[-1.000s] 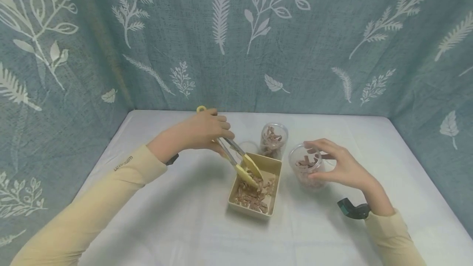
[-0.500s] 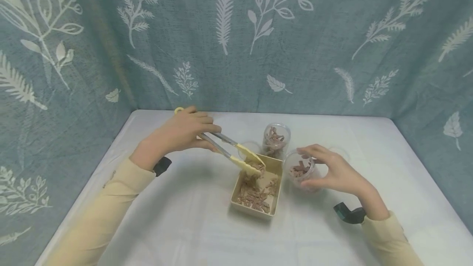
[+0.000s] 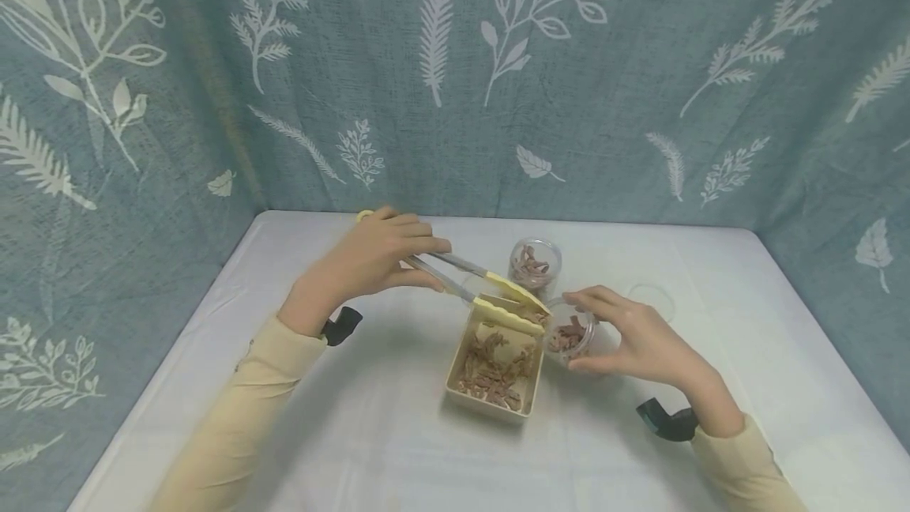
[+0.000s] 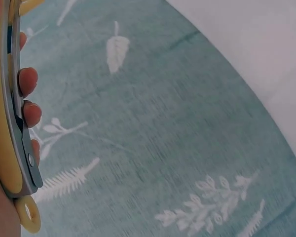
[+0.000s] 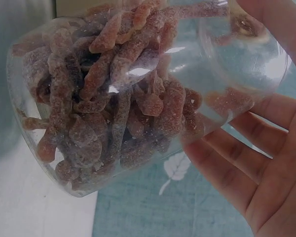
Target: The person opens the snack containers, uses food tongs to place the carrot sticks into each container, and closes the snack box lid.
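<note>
My left hand grips a pair of tongs with steel arms and yellow tips. The slightly parted tips hold brown dried strips over the back right corner of a beige box, right at the mouth of a clear jar. My right hand holds that jar round its side, tilted towards the box. Many rough reddish-brown strips fill the jar's lower part in the right wrist view. More strips lie in the box. In the left wrist view, fingers curl round the tongs' yellow handle.
Behind the box stands a second clear jar with brown strips in it. A clear round lid lies on the white tablecloth beyond my right hand. A patterned blue-green curtain hangs along the back and sides.
The tongs have lifted strips from inside the box and carried them right to the jar's mouth. My right hand has brought the jar left, closer to the box, and tilted it.
</note>
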`<state>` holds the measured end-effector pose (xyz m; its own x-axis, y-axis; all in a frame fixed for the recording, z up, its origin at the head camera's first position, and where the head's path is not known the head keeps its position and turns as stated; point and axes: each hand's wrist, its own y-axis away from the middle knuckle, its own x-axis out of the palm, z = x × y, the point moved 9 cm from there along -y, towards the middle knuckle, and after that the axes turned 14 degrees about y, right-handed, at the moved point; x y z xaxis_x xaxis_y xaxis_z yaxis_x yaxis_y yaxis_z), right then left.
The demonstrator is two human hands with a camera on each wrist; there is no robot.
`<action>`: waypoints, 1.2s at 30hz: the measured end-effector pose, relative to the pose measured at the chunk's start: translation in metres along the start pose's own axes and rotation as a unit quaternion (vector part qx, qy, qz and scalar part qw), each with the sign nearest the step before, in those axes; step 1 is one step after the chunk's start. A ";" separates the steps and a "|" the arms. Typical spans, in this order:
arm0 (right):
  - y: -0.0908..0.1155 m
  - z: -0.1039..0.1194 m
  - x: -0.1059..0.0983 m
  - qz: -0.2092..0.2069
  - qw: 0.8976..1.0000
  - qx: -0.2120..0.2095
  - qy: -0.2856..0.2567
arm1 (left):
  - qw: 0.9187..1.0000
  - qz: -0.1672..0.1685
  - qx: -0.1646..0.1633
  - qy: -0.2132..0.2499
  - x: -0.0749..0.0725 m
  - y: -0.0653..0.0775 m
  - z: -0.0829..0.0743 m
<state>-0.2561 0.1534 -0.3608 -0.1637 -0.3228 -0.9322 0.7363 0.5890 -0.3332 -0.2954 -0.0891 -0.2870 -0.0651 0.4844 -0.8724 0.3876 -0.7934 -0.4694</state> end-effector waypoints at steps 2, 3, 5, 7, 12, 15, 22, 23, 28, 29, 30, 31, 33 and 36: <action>0.000 0.002 -0.001 -0.002 1.000 -0.002 0.004 | 1.000 -0.005 0.012 0.000 0.002 -0.006 -0.004; -0.001 0.003 -0.002 -0.003 1.000 -0.003 0.005 | 1.000 -0.008 0.020 0.001 0.004 -0.009 -0.006; -0.001 0.004 -0.003 -0.005 1.000 -0.004 0.009 | 0.999 -0.014 0.034 0.000 0.005 -0.014 -0.010; -0.001 0.004 -0.003 -0.008 1.000 -0.005 0.009 | 0.999 -0.020 0.046 0.001 0.006 -0.019 -0.013; -0.001 0.002 -0.003 -0.009 1.000 -0.001 0.008 | 0.997 -0.032 0.064 0.003 0.009 -0.026 -0.019; 0.000 0.001 -0.004 -0.009 1.000 0.002 0.000 | 0.997 -0.034 0.073 0.003 0.012 -0.030 -0.023; 0.000 0.000 -0.005 -0.015 1.000 -0.003 -0.016 | 0.997 -0.021 0.078 -0.019 0.018 -0.040 -0.032; -0.001 0.000 -0.005 -0.015 1.000 -0.004 -0.019 | 0.997 -0.015 0.076 -0.023 0.019 -0.041 -0.032; 0.000 -0.007 -0.003 -0.009 0.998 0.002 -0.055 | 0.998 -0.010 0.059 -0.038 0.015 -0.041 -0.032; 0.000 -0.009 -0.002 -0.007 0.998 0.005 -0.061 | 0.998 -0.014 0.056 -0.036 0.013 -0.039 -0.031; 0.000 -0.011 -0.001 -0.006 0.998 0.008 -0.068 | 0.998 -0.019 0.054 -0.035 0.011 -0.038 -0.031; 0.000 -0.013 0.000 -0.005 0.997 0.010 -0.073 | 0.998 -0.024 0.053 -0.033 0.008 -0.037 -0.031; 0.001 -0.016 0.001 -0.004 0.997 0.014 -0.082 | 0.998 -0.030 0.050 -0.030 0.005 -0.033 -0.030; 0.002 -0.022 0.004 -0.001 0.995 0.025 -0.095 | 0.999 -0.025 0.035 -0.033 0.005 -0.027 -0.028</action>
<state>-0.2697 0.1696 -0.3687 -0.0413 -0.4619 -0.8860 0.7680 0.5525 -0.3239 -0.2809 -0.0550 -0.2748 -0.1448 0.5005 -0.8535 0.3165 -0.7939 -0.5192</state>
